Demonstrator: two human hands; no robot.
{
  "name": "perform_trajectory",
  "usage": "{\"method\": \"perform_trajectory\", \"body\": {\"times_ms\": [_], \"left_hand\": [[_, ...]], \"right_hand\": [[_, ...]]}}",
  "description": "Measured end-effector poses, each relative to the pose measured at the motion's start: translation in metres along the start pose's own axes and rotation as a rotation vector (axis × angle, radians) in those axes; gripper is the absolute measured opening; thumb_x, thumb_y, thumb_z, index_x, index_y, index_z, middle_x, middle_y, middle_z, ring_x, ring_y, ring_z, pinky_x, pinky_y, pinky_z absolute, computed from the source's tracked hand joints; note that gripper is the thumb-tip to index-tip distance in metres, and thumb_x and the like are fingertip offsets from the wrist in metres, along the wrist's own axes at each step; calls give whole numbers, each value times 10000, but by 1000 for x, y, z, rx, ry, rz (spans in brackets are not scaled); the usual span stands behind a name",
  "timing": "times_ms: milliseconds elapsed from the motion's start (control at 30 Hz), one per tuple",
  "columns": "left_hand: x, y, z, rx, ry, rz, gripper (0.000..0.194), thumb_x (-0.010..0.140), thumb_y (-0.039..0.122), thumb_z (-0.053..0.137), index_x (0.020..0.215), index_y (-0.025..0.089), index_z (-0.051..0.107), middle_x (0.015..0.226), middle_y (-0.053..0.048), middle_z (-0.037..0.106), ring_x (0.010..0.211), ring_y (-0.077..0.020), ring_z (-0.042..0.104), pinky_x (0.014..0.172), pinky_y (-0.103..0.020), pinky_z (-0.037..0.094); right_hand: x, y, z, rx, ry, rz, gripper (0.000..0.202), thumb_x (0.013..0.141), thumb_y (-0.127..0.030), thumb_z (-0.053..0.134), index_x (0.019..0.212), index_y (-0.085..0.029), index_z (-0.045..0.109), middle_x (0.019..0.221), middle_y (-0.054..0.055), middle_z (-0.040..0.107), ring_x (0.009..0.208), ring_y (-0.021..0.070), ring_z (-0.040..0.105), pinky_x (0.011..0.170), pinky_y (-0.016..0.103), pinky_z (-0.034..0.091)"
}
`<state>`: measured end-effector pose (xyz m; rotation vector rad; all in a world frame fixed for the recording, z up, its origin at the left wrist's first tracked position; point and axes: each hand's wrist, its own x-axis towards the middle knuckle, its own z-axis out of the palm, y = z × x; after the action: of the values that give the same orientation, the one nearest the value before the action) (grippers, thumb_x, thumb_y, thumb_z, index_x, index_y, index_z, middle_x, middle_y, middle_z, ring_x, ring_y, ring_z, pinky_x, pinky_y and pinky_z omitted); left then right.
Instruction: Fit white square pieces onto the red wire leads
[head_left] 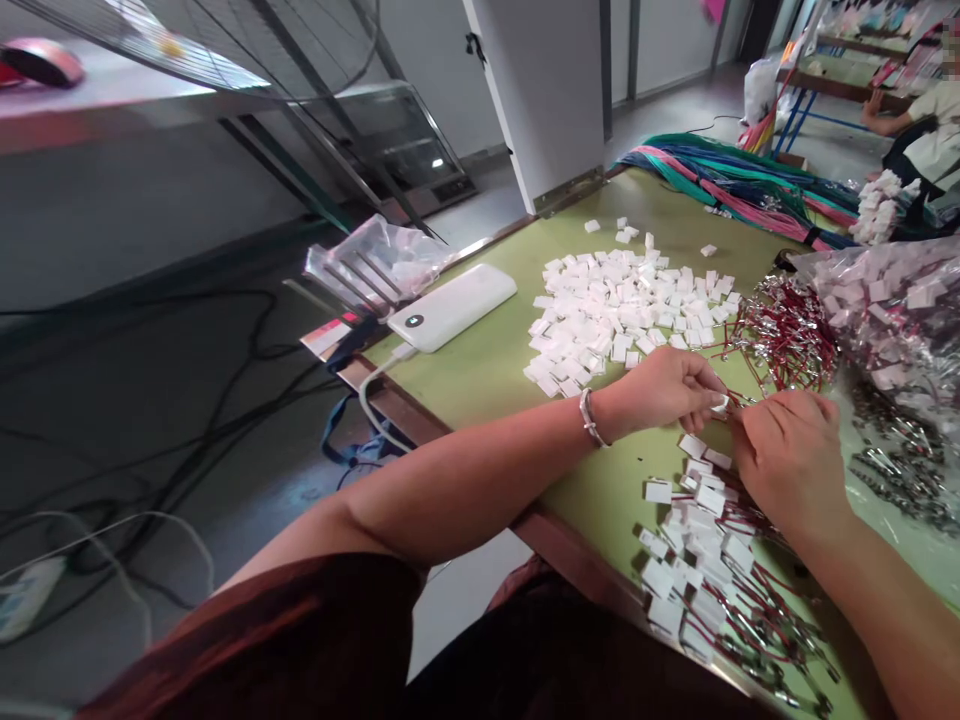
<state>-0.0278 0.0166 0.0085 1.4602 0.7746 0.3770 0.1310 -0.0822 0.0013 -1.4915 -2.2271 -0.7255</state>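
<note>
My left hand [664, 390], with a bracelet at the wrist, pinches a small white connector [720, 404] between thumb and fingertips. Close against it on the right, my right hand [795, 455] is closed on a thin dark red wire [739, 398] by the connector. Beyond my left hand lies a wide pile of loose white connectors [615, 310]. Below both hands is a heap of white connectors with red wires attached [697, 550]. A bundle of short red wires with metal ends [791, 330] rests behind my right hand.
A white power bank [454, 308] with a cable lies on the green table [450, 390] at the left. Plastic bags of connectors [892, 300] and metal-ended parts [900, 460] are at the right. Long coloured wires [720, 185] cross the far edge. A person [926, 130] sits at the far right.
</note>
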Motion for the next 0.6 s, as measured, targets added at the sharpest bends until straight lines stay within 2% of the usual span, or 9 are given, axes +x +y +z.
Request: {"method": "perform_trajectory", "body": {"times_ms": [133,300,367,500,600], "left_hand": [[0,1,-1,-88,-61,-24,85,772,189,641,782,104,643,551,9,619,487,-64,588,512,-194,482],[-1,2,6,52,83,-34,55,763,146,639,766,97,665,507,8,588,482,-91,584,525,-231,492],[-1,3,6,-29,107,-13,54,777,149,642,767,98,658,520,8,596,490,-86,586,538,-230,494],[-1,4,0,-288,10,-79,84,799,148,645,730,105,627,539,1,619,487,-69,579,554,-228,486],[0,3,-3,-338,-35,-139,107,799,130,646,698,109,615,525,5,617,471,-58,572,535,-211,469]], "right_hand": [[0,-4,1,9,6,-33,284,839,-68,521,598,-205,460,578,11,511,699,184,451,724,335,326],[0,-3,4,8,-21,-41,297,860,-94,495,594,-214,443,557,13,485,702,194,452,721,341,312],[1,-1,4,22,-9,1,272,863,-122,524,615,-211,456,555,7,497,719,194,468,717,337,308],[2,4,0,1,44,-22,250,855,-108,554,643,-211,470,573,-6,529,752,184,482,747,333,308],[1,3,-1,-27,45,-85,270,848,-80,553,631,-215,462,578,-4,532,745,180,466,749,331,315]]}}
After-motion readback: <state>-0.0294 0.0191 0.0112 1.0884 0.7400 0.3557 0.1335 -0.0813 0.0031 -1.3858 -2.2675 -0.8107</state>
